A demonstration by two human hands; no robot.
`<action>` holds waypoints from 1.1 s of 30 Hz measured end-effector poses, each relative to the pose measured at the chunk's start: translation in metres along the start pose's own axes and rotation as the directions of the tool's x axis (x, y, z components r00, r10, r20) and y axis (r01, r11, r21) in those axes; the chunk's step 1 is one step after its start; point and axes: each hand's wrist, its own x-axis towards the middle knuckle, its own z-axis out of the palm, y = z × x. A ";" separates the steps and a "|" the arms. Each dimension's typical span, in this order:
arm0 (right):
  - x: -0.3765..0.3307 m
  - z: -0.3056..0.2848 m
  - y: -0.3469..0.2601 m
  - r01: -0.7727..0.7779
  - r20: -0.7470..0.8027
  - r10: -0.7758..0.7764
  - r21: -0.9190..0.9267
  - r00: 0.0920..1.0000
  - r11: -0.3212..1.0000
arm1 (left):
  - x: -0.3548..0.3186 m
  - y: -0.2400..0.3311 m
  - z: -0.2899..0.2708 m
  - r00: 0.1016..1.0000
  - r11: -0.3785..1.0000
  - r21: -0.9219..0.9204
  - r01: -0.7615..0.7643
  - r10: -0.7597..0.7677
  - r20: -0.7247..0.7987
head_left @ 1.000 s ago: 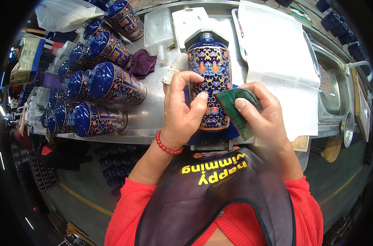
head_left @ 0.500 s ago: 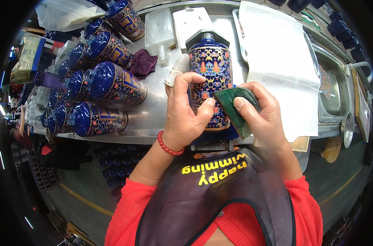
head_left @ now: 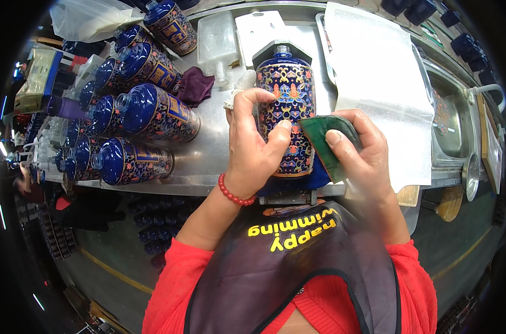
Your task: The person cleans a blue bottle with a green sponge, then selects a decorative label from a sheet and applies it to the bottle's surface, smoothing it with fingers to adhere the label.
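A dark blue glass bottle (head_left: 297,131) with a colourful floral pattern lies on its back in a cradle, its clear neck pointing away from me. My left hand (head_left: 254,142) is over its left side, index fingertip and thumb tip on the patterned face; its other fingers are mostly hidden. A pale covering wraps one finger of that hand, beside the bottle's shoulder. My right hand (head_left: 364,147) pinches a flat green scraper (head_left: 322,139) between thumb and fingers. The scraper's edge stands at the bottle's right side; whether it touches, I cannot tell.
Several similar bottles (head_left: 161,114) lie on the left of the metal table (head_left: 219,150). A purple cloth (head_left: 195,87) and a clear plastic container (head_left: 216,39) lie nearby. White paper (head_left: 381,100) covers the right side, beside a metal sink (head_left: 456,119).
My left thumb and index finger have shifted up the bottle slightly. The scraper in my right hand has moved a little to the right, away from the bottle's middle.
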 end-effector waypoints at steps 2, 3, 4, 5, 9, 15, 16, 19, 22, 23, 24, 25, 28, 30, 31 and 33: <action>0.000 -0.002 0.001 0.040 -0.002 -0.041 -0.055 0.999 0.998 | 0.000 -0.001 0.001 0.996 0.982 -0.167 0.090 -0.093 -0.011; 0.000 -0.003 0.001 0.059 0.000 -0.059 -0.071 0.998 0.996 | 0.000 -0.001 0.000 0.984 0.937 -0.303 0.172 -0.180 0.002; 0.000 -0.003 0.002 0.099 -0.012 -0.100 -0.102 0.995 0.990 | -0.001 -0.001 0.000 0.966 0.870 -0.429 0.244 -0.258 0.026; 0.000 -0.004 0.003 0.136 -0.022 -0.140 -0.121 0.990 0.983 | -0.002 -0.001 -0.003 0.941 0.800 -0.502 0.327 -0.326 0.094; 0.004 0.000 0.010 0.364 -0.007 -0.398 -0.390 0.917 0.846 | -0.003 -0.004 -0.002 0.986 0.929 -0.332 0.165 -0.156 0.053; 0.013 0.006 0.023 0.587 0.113 -0.643 -0.550 0.757 0.594 | -0.006 -0.008 -0.004 0.970 0.855 -0.457 0.243 -0.218 0.107; 0.013 0.005 0.024 0.593 0.135 -0.653 -0.581 0.745 0.558 | -0.006 -0.009 -0.004 0.969 0.865 -0.438 0.245 -0.220 0.108; 0.012 0.005 0.024 0.608 0.232 -0.626 -0.622 0.745 0.493 | -0.007 -0.013 0.000 0.976 0.876 -0.430 0.216 -0.200 0.084; 0.007 0.007 0.022 0.586 0.290 -0.562 -0.665 0.775 0.463 | -0.009 -0.016 -0.001 0.974 0.851 -0.474 0.227 -0.212 0.087; 0.005 0.008 0.022 0.569 0.288 -0.543 -0.676 0.789 0.468 | -0.010 -0.017 -0.001 0.973 0.836 -0.499 0.228 -0.216 0.083; 0.005 0.009 0.021 0.555 0.284 -0.530 -0.687 0.799 0.468 | -0.011 -0.017 -0.001 0.970 0.809 -0.537 0.238 -0.230 0.084; 0.004 0.009 0.021 0.554 0.288 -0.531 -0.698 0.797 0.453 | -0.012 -0.017 -0.002 0.971 0.825 -0.514 0.235 -0.224 0.085; 0.004 0.010 0.019 0.548 0.297 -0.532 -0.728 0.793 0.412 | -0.015 -0.017 -0.002 0.970 0.839 -0.488 0.241 -0.225 0.092; 0.004 0.010 0.018 0.545 0.295 -0.531 -0.731 0.795 0.411 | -0.014 -0.017 -0.001 0.973 0.848 -0.479 0.228 -0.211 0.091; 0.004 0.010 0.017 0.545 0.290 -0.529 -0.724 0.797 0.424 | -0.013 -0.017 -0.001 0.975 0.862 -0.456 0.221 -0.205 0.085; 0.003 0.010 0.016 0.545 0.289 -0.527 -0.718 0.799 0.433 | -0.012 -0.018 -0.001 0.978 0.866 -0.454 0.209 -0.193 0.083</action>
